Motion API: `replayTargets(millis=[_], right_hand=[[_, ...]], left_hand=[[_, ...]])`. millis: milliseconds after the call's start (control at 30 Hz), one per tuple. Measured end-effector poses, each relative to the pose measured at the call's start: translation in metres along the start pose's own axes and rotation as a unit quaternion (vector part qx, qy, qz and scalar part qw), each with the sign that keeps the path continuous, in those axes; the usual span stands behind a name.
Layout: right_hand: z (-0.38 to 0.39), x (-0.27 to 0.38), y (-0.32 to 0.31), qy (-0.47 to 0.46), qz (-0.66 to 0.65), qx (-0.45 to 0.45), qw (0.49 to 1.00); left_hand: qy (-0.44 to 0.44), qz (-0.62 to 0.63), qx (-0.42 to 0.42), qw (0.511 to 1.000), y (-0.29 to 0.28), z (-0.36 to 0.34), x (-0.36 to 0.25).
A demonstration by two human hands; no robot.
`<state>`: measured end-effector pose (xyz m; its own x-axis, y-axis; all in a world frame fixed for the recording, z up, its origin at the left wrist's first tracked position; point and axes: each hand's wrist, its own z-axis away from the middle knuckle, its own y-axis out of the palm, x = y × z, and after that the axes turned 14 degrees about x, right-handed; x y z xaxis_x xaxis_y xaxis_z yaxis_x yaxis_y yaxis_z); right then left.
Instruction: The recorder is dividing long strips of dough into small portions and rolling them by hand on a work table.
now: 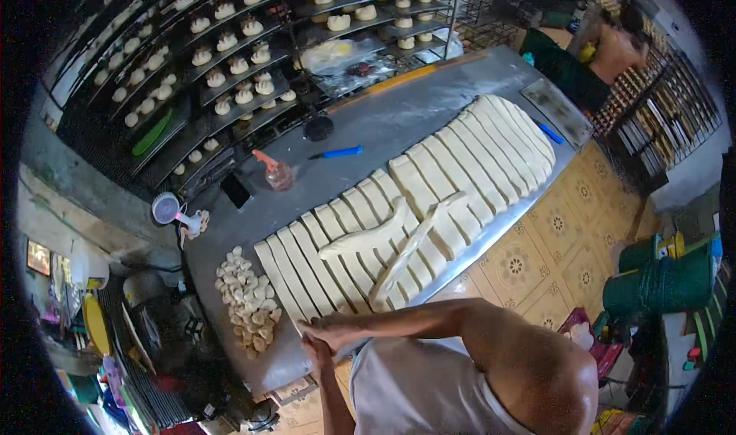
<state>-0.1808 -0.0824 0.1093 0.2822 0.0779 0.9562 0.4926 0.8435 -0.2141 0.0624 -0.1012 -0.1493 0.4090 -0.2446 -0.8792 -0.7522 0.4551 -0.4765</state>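
Note:
My right hand (330, 329) and my left hand (316, 344) meet at the near left end of the cut dough, fingers curled close together; what they hold, if anything, is too small to make out. The pale dough (475, 155) lies sliced into many long strips along the steel table (240, 228). Two loose strips (360, 236) lie crosswise over the others. A pile of small dough pieces (245, 293) sits just left of my hands.
Beyond lie a blue-handled knife (337, 151), an orange-topped bottle (277, 173), a phone (236, 191) and a small fan (165, 210). Racks of dough trays (234, 48) stand behind. A bare-backed person (613, 52) is at back right. Green buckets (636, 289) stand right.

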Motion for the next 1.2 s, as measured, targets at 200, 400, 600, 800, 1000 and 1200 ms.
replayTargets(millis=[200,400,600,800,1000,1200], right_hand=[[0.056,0.023,-0.037,0.175,0.171,-0.095,0.965],[0.005,-0.043,0.002,0.135,0.185,-0.131,0.965],[-0.088,-0.15,0.036,-0.019,0.113,-0.182,0.977],[-0.192,-0.248,0.045,-0.188,0.038,-0.246,0.95],[-0.008,-0.072,0.02,0.144,0.257,-0.096,0.951],[0.009,-0.02,-0.012,-0.026,0.284,-0.253,0.924]], left_hand=[[-0.11,-0.156,-0.062,0.98,0.008,-0.085,-0.225],[-0.194,-0.104,-0.099,0.97,0.005,-0.066,-0.255],[-0.156,-0.132,-0.088,0.975,-0.038,-0.061,-0.135],[0.075,-0.169,-0.136,0.973,-0.06,-0.08,-0.183],[-0.074,0.118,0.21,0.968,-0.008,-0.009,-0.139],[-0.224,0.285,0.075,0.929,0.009,-0.02,-0.049]])
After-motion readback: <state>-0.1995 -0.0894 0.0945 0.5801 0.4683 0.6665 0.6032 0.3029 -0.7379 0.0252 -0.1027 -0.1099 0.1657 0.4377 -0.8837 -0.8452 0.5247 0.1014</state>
